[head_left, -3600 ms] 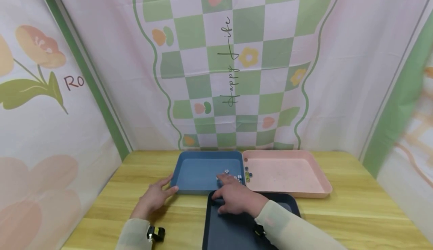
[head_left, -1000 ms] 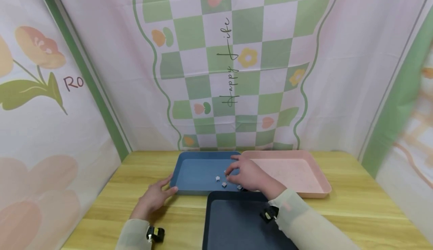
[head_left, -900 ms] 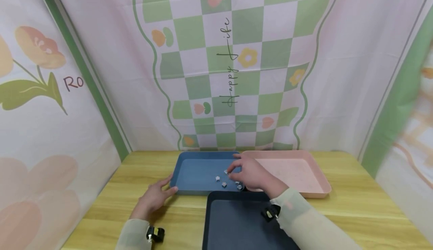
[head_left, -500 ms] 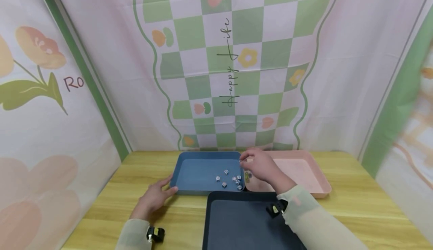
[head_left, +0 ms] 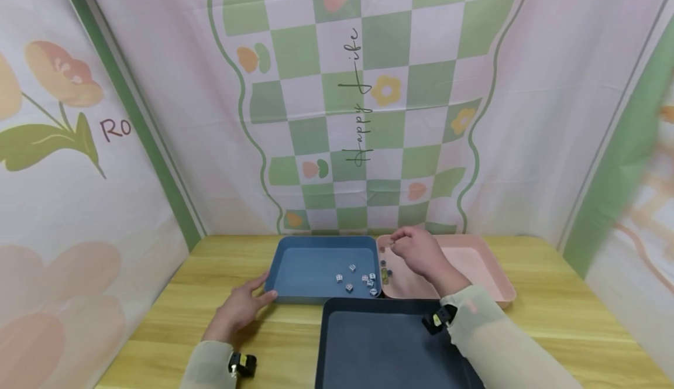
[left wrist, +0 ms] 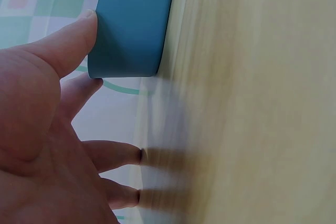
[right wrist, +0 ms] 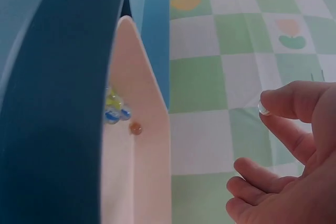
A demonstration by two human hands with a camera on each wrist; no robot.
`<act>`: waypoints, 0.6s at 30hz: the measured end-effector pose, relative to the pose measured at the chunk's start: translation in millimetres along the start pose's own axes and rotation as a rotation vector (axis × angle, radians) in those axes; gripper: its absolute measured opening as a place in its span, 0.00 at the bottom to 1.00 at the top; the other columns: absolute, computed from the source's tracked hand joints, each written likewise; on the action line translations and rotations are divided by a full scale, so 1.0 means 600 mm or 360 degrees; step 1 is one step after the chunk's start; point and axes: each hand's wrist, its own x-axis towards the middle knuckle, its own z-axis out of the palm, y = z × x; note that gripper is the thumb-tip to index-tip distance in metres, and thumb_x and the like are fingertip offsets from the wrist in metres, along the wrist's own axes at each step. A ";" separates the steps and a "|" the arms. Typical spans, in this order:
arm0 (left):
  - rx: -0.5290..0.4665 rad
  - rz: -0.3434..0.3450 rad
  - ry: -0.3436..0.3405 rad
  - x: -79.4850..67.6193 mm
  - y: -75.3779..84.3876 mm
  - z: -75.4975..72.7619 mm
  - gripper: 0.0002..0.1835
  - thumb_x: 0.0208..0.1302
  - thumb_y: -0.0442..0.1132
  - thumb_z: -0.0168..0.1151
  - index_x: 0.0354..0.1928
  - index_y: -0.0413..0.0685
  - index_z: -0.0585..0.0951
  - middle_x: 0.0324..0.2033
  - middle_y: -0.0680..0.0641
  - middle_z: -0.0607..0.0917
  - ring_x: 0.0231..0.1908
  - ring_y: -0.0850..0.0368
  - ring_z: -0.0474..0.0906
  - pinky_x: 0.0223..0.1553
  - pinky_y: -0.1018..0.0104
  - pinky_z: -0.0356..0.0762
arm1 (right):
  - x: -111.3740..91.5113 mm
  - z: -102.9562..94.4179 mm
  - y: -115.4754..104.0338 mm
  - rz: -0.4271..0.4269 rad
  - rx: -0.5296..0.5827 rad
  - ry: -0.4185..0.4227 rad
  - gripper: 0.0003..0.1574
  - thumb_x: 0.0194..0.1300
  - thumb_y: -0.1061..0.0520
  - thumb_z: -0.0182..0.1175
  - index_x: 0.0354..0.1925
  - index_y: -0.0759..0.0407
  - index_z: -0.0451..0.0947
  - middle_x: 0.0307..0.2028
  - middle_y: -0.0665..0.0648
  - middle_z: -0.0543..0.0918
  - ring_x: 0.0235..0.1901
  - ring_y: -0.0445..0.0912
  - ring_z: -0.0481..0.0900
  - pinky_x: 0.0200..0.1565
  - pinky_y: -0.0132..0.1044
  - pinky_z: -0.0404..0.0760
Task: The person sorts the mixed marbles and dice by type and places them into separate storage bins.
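My right hand [head_left: 418, 251] is over the left part of the pink tray [head_left: 497, 272]. In the right wrist view its thumb and index finger pinch a small clear glass marble [right wrist: 263, 108], the other fingers loosely bent. Several marbles lie along that tray's left side, among them an orange one [right wrist: 136, 128] and yellowish and blue ones. With fingers spread, my left hand [head_left: 239, 307] touches the near left corner of the blue tray [head_left: 302, 266]; thumb and index finger meet its outer wall while two other fingertips reach the table. White dice [head_left: 349, 288] are scattered in the blue tray's right part.
A dark grey tray [head_left: 379, 342] lies in front, close against the near edges of the other two. All stand on a wood-grain table [head_left: 158, 330]. Behind it hangs a checkered curtain [head_left: 347, 196].
My right hand has moved right and back, from over the dice in the blue tray to over the pink tray, uncovering the dice. The left hand has stayed at the blue tray's corner.
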 end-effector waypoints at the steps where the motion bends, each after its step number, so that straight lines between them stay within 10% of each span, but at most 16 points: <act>1: -0.0001 -0.0001 -0.0002 0.000 0.000 0.000 0.36 0.68 0.65 0.56 0.76 0.72 0.61 0.72 0.38 0.62 0.70 0.23 0.40 0.53 0.15 0.30 | 0.000 0.000 0.002 0.0004 0.0000 0.0005 0.16 0.72 0.56 0.55 0.52 0.59 0.81 0.53 0.61 0.80 0.47 0.56 0.79 0.42 0.50 0.80; 18: -0.0030 0.0001 -0.0010 0.001 -0.001 0.000 0.36 0.68 0.65 0.56 0.76 0.72 0.61 0.73 0.37 0.61 0.70 0.23 0.37 0.52 0.15 0.27 | 0.010 -0.004 0.032 0.0108 0.0060 0.0011 0.27 0.75 0.52 0.53 0.69 0.57 0.71 0.68 0.66 0.68 0.62 0.64 0.69 0.52 0.57 0.77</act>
